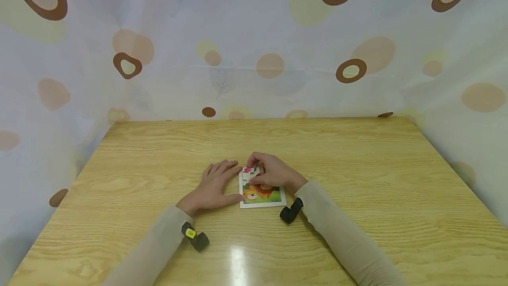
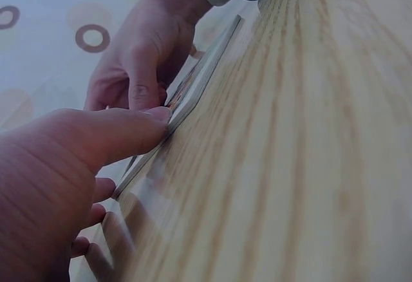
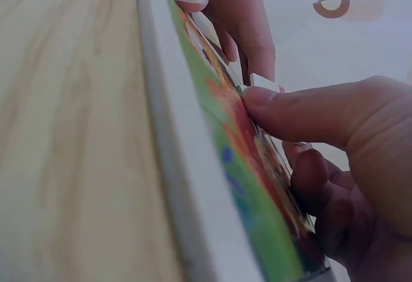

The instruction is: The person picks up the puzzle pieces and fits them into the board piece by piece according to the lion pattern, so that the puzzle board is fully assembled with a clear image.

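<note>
A small jigsaw puzzle point(image 1: 259, 195) with a lion picture lies in a white-rimmed tray point(image 1: 263, 205) on the table. My left hand point(image 1: 212, 189) rests at the tray's left side with fingers spread. Its thumb point(image 2: 138, 131) touches the rim. Over the upper part of the puzzle, my right hand point(image 1: 275, 172) pinches a light puzzle piece point(image 1: 246, 175) with a pink flower between thumb and fingers. In the right wrist view, the white edge of this piece point(image 3: 264, 82) stands up above the picture by the thumb tip. My right hand hides the puzzle's upper right.
The wooden table point(image 1: 158, 153) extends around the tray on all sides. Behind it and at both sides hangs a pale curtain point(image 1: 246, 21) with brown and beige spots. A black wrist camera point(image 1: 291, 211) sits at the right cuff, another camera point(image 1: 195, 236) at the left.
</note>
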